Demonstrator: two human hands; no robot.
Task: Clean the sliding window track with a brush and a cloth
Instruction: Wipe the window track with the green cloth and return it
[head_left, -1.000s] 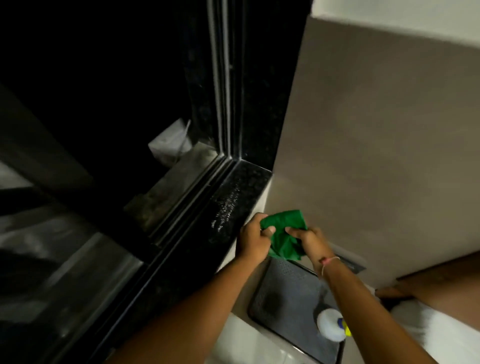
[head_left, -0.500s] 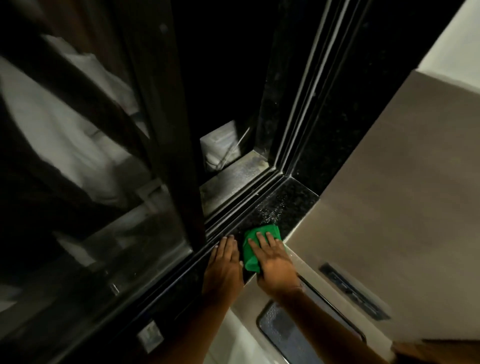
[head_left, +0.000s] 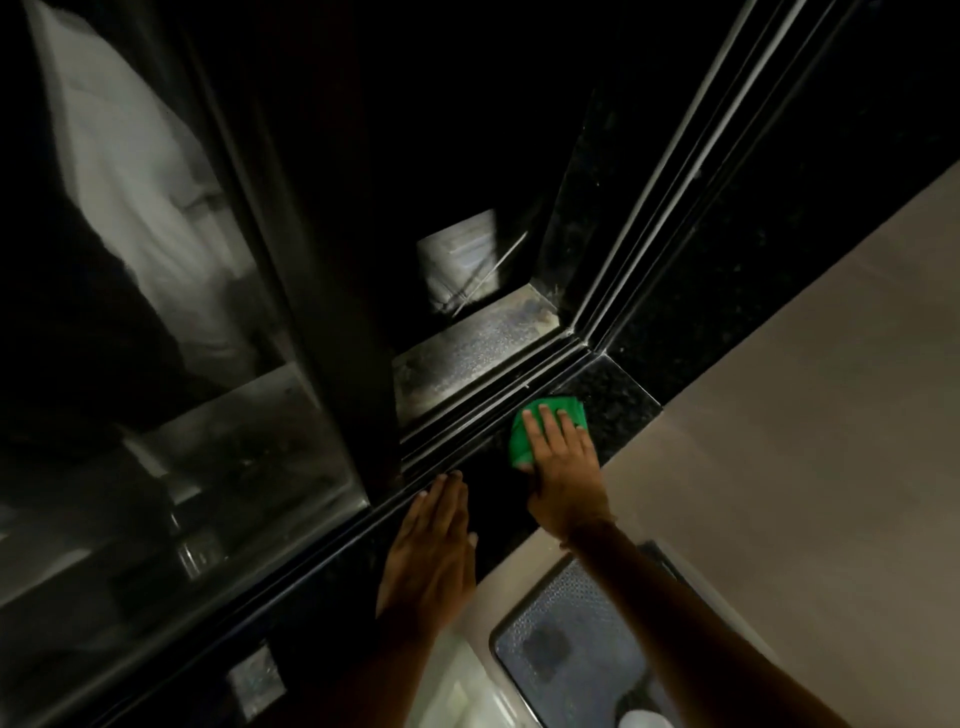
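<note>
A green cloth (head_left: 540, 422) is pressed flat against the dark speckled stone sill (head_left: 618, 400) by the right hand (head_left: 563, 467), whose fingers are extended and slightly spread over the fabric rather than closed around it; the cloth is seen folded, with its far edge and left side showing beyond the fingertips. The cloth is placed on the sill just beside the sliding window track (head_left: 483, 415), near the far right corner where the track meets the upright frame rails (head_left: 670, 208). The left hand (head_left: 434, 545) is laid palm down on the sill, nearer and to the left of the right hand, with its fingers straight and held together, nothing being gripped, and its fingertips reaching the near edge of the track. The two hands are kept a little apart. The sliding glass pane (head_left: 171, 364) is seen on the left, its dark frame standing in the track. Beyond the track a dusty outer ledge (head_left: 467, 348) is lit. To the right a plain beige wall (head_left: 805, 415) is seen, and at the near right a dark textured mat (head_left: 566, 660) is partly covered by the right forearm. No brush can be made out.
</note>
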